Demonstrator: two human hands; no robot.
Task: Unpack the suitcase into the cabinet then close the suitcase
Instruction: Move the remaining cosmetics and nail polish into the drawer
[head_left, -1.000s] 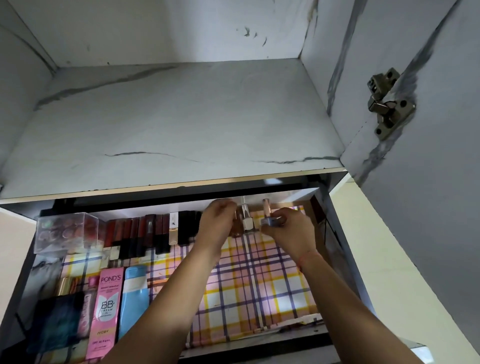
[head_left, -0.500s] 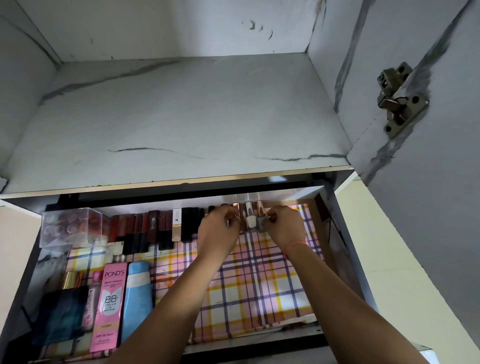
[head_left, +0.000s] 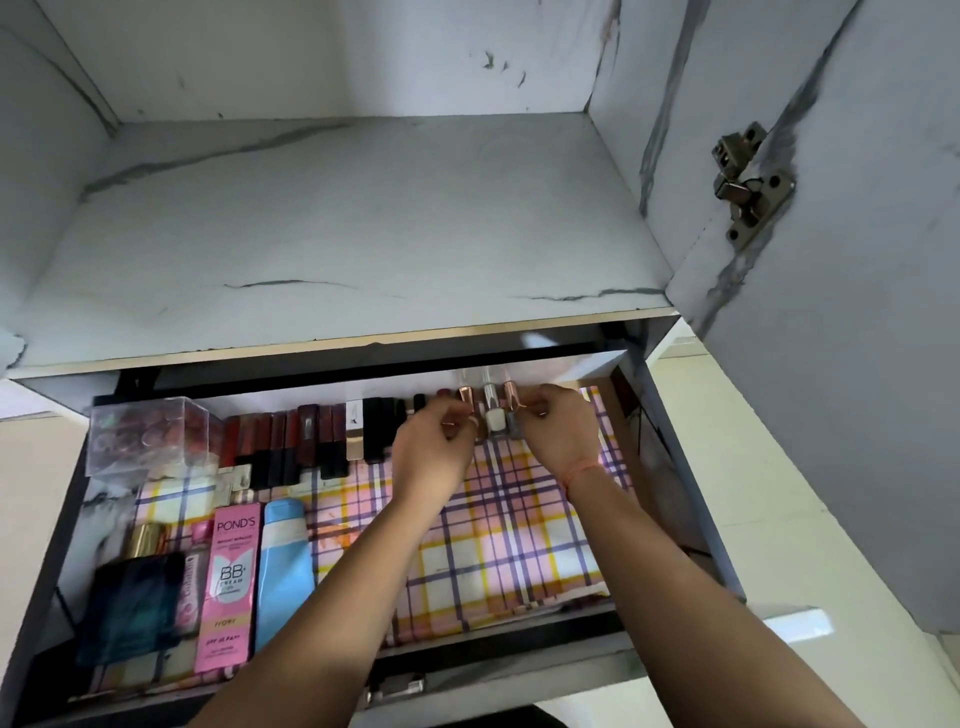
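The left hand and right hand each pinched the small bottles lined at the drawer's far edge beside the lipsticks; a clumsy nudge might scatter the row.

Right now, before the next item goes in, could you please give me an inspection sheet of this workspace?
Surface: drawer lined with plaid paper.
Job's things: three small bottles at the back wall, beside a row of dark lipsticks; suitcase not in view.
Clutter: clear box back left; pink BB cream box, blue tube, dark pouch front left.
Grippers: left hand and right hand pinch the small bottles with curled fingers.
Cables: nothing seen.
Surroundings: marbled shelf above; open door with hinge, right.
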